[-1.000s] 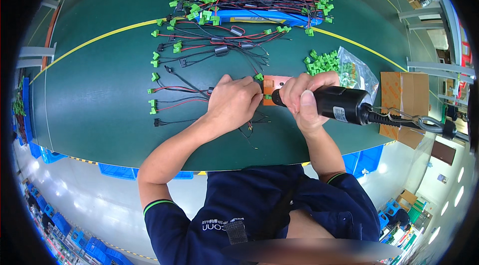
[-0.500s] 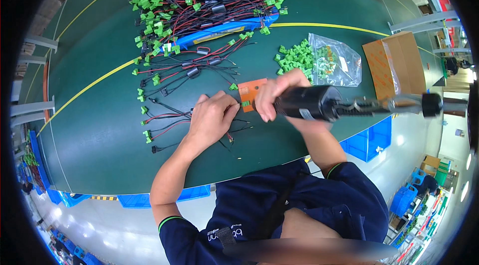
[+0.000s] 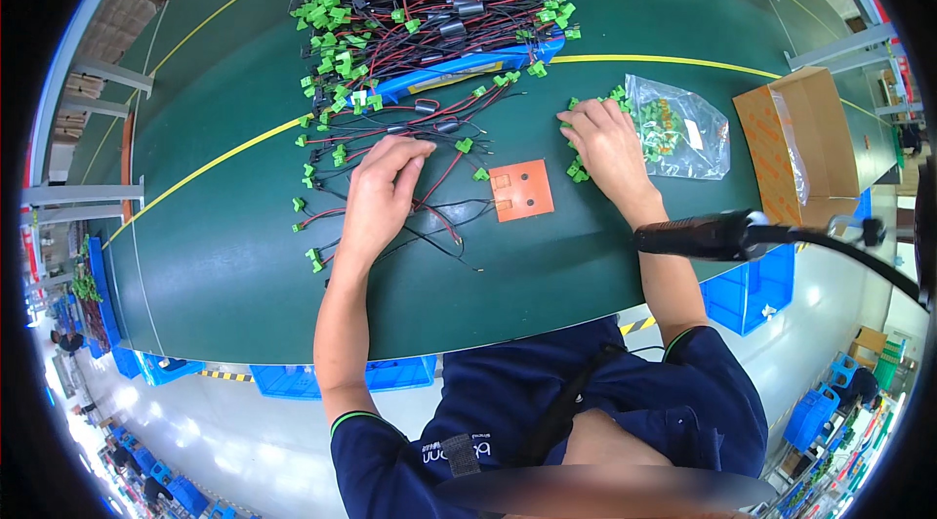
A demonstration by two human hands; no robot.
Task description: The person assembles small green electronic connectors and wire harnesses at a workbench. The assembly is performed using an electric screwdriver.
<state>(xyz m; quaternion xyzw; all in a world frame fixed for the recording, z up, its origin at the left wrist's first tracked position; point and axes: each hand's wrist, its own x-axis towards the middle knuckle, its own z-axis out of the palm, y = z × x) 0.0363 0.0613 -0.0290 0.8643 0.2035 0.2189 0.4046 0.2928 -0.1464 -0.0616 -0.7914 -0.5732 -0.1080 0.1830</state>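
Observation:
My left hand (image 3: 381,195) hovers over the wire leads left of centre, fingers bent, a small gap showing between thumb and forefinger. Nothing shows in it. Beneath and beside it spread black and red cables (image 3: 444,218) with green terminal connectors at their ends. An orange block (image 3: 522,192) with dark holes lies on the table between my hands, a black lead reaching its left edge. My right hand (image 3: 607,146) reaches over the loose green connectors (image 3: 576,170), fingers apart and fingertips among them. Above my right forearm hangs a black electric screwdriver (image 3: 698,236) on its cord.
Many finished-looking cable bundles (image 3: 459,1) fill a blue tray (image 3: 420,84) at the back. A clear plastic bag (image 3: 688,133) holding green pieces lies right of the connectors, with an open cardboard box (image 3: 815,143) farther right. Blue bins (image 3: 747,290) stand below the table edge.
My right hand has let go of the screwdriver, which now hangs by my forearm, and has moved to the green connectors. My left hand has drawn back from the orange block.

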